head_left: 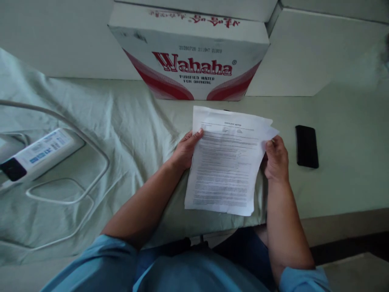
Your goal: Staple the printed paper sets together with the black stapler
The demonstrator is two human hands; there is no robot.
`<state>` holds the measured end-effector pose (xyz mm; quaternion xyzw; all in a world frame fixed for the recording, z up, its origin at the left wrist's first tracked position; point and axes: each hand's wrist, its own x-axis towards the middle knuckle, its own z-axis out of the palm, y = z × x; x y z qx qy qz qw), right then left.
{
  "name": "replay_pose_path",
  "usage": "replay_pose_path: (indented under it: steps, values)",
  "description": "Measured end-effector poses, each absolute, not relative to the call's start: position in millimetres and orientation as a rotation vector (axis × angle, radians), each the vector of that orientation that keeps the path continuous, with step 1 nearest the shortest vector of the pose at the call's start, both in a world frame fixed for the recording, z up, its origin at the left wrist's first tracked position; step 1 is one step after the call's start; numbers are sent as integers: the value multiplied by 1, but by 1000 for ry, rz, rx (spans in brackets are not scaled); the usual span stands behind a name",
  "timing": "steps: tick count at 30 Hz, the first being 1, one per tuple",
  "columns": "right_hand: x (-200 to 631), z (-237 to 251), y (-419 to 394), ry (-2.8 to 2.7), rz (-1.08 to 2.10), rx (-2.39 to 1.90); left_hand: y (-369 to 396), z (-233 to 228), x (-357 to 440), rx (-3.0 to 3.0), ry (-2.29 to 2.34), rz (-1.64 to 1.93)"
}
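Several printed sheets of paper (223, 170) are held up in front of me, text side facing me, with a corner sticking out at the upper right. My left hand (187, 150) is closed on their left edge, its thumb on the front face. At the right edge my right hand (276, 158) pinches the sheets near that loose corner. The fingers of both hands are partly hidden behind the paper. To the right of my right hand lies a black phone (307, 146), flat on the cloth.
A white and red water carton (194, 61) stands against the wall behind the papers. On the left, a white power strip (45, 154) and its looping cable (103, 156) lie on the wrinkled pale green cloth (127, 121). The cloth's front edge runs near my lap.
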<state>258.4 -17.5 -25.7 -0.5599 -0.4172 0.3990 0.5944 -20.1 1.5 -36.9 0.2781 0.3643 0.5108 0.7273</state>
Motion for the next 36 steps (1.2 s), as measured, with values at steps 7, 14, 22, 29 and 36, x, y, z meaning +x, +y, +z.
replay_pose_path:
  steps: [7, 14, 22, 29, 36]
  values:
    - [245, -23, -23, -691, 1124, -1344, -6, -32, -22, 809, 768, 845]
    - [249, -21, -21, -689, 1025, -1381, -3, -37, -28, 894, 813, 699]
    - [254, -26, -23, -809, 1111, -1323, 1, -33, -19, 846, 875, 994]
    - [252, -32, -22, -848, 1018, -1305, -3, -27, -13, 926, 909, 1039]
    - [251, -42, -21, -899, 923, -1391, -5, -21, -11, 1077, 996, 988]
